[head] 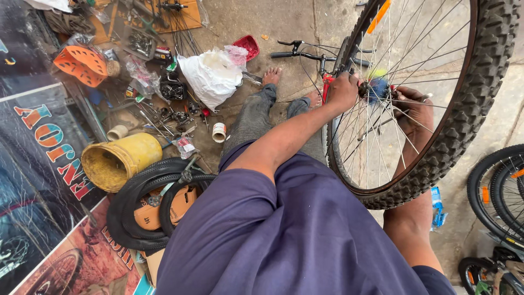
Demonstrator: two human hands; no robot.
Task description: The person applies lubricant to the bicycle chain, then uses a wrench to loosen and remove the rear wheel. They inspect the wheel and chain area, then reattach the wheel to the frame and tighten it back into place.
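A bicycle wheel (pixel 464 114) with a knobby black tyre and thin spokes stands upright in front of me. My left hand (pixel 343 90) is closed on the near side of its hub (pixel 374 87). My right hand (pixel 417 112) sits behind the spokes on the far side, fingers curled at the axle around a thin metal tool; I cannot see the tool clearly. A red bicycle frame with black handlebars (pixel 297 53) lies on the ground just beyond the wheel, near my bare feet.
To the left lie stacked black tyres (pixel 144 207), a tipped yellow bucket (pixel 117 161), a white plastic bag (pixel 210 76), an orange perforated seat (pixel 82 64), a tape roll (pixel 219 131) and scattered tools. Other bicycle wheels (pixel 499 188) stand at the right edge. Printed banners cover the floor at left.
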